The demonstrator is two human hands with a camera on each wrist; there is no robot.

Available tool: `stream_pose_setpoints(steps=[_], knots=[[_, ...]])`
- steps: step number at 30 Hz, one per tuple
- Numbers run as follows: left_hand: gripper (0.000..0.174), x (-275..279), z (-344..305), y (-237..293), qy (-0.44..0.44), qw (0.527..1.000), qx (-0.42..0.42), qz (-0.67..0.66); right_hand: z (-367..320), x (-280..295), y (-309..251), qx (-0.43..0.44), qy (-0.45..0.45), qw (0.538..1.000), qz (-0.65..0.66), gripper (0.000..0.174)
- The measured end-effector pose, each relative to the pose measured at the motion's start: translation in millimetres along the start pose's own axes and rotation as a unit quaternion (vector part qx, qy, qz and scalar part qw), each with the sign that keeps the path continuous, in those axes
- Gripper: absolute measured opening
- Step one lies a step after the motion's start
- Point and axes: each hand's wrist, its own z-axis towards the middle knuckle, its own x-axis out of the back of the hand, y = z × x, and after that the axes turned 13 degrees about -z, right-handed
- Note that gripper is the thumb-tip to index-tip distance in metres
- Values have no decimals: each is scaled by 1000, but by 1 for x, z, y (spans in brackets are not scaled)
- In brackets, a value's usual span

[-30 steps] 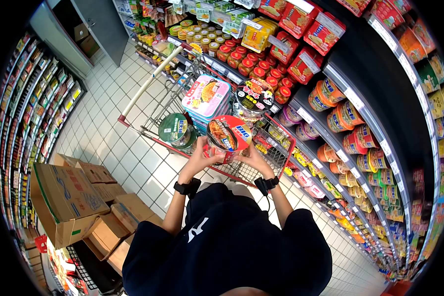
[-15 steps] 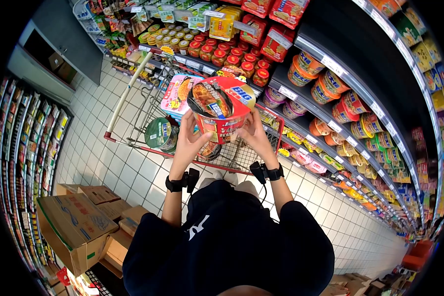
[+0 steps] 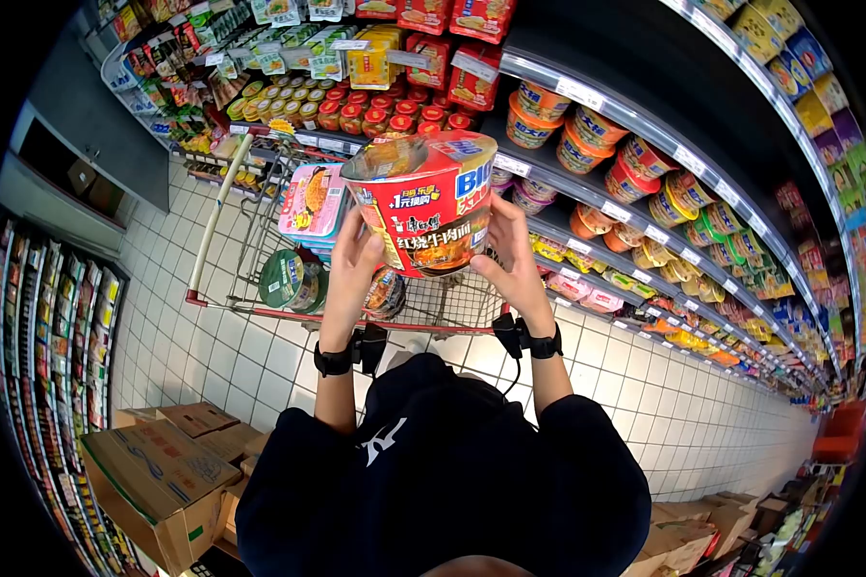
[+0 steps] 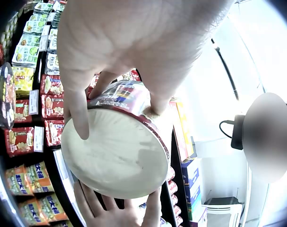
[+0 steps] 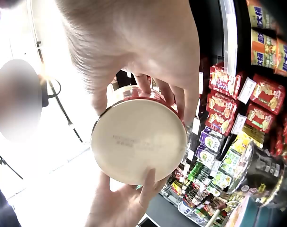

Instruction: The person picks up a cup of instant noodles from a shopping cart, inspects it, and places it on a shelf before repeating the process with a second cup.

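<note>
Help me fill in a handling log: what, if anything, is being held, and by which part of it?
A red noodle cup is held by opposite sides near its base: the left grip on one side, the right grip on the other.

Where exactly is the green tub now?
In the head view, the green tub sits left of the left hand, in the cart, near the pink box.

Red noodle tub [image 3: 423, 216], lid on, held between left hand [image 3: 352, 279] and right hand [image 3: 513, 252]
It tilts, lid end to the far side, the printed wall with blue BIG lettering turned near; its round base is off-white.
</note>
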Motion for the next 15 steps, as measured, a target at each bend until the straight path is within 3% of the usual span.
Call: stream_pose_setpoints(steps=[6, 8, 15], knots=[[59, -28, -15, -1, -18, 1000, -7, 8, -34, 15, -20, 12, 31, 999, -31, 87], [56, -37, -19, -5, -37, 998, -50, 29, -48, 19, -28, 14, 48, 998, -41, 87], [52, -83, -51, -17, -66, 997, -4, -37, -107, 43, -61, 13, 119, 987, -104, 86]])
